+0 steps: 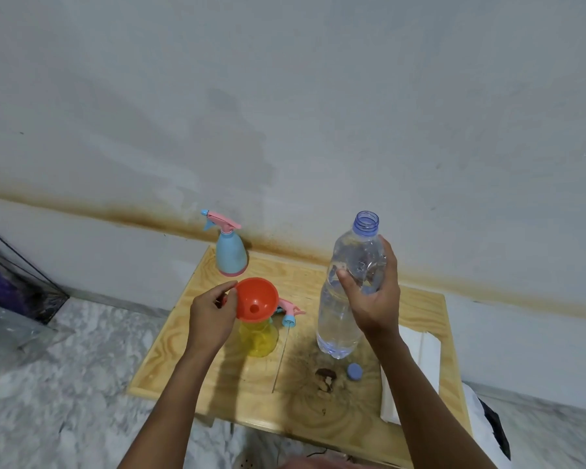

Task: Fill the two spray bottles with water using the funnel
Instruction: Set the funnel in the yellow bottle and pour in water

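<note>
The funnel (256, 299) covers the yellow bottle (259, 340) neck, right forearm (416, 384) hides some white paper (427, 350), brown blob (325, 379) on the counter (170, 360) is just blur.

Glossy plastic funnel (257, 298), grained wooden table (416, 308)

no readable text, labels, brands or numbers anywhere

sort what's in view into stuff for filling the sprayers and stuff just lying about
For the job: orange funnel, yellow spray bottle under it, blue spray bottle, water bottle, loose sprayer head with tube.
Lying about: blue cap, white folded sheet, brown scrap, wire basket.
</note>
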{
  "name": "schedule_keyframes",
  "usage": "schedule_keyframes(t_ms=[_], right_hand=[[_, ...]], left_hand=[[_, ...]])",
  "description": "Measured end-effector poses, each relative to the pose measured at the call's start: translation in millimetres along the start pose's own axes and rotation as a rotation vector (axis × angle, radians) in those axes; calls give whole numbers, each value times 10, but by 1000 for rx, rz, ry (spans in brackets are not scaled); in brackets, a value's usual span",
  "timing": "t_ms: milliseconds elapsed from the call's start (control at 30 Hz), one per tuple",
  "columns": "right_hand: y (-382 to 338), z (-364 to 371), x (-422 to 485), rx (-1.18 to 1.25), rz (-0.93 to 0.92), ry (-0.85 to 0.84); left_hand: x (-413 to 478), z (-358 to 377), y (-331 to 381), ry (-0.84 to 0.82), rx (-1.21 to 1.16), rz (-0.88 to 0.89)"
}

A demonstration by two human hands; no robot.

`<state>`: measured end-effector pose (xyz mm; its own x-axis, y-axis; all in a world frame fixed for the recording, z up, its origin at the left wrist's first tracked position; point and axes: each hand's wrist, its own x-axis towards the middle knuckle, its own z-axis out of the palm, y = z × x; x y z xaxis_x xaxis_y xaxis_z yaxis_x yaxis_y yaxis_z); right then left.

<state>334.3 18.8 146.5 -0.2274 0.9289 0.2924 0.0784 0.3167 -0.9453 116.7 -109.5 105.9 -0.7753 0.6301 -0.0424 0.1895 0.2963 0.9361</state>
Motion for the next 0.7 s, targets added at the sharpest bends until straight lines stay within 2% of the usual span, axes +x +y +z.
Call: schedule_keyframes(t_ms=[333,467,700], right_hand=[[-107,-25,-154,-30,-75,-69],[-200,-54,-159,-150,-100,-224],[-221,-104,-231,-245,0,-422]], left_hand=[[25,-19,-3,-16,-27,-5],[37,-22,8,-29,-33,-12],[42,-12,18,-39,-27,-15]])
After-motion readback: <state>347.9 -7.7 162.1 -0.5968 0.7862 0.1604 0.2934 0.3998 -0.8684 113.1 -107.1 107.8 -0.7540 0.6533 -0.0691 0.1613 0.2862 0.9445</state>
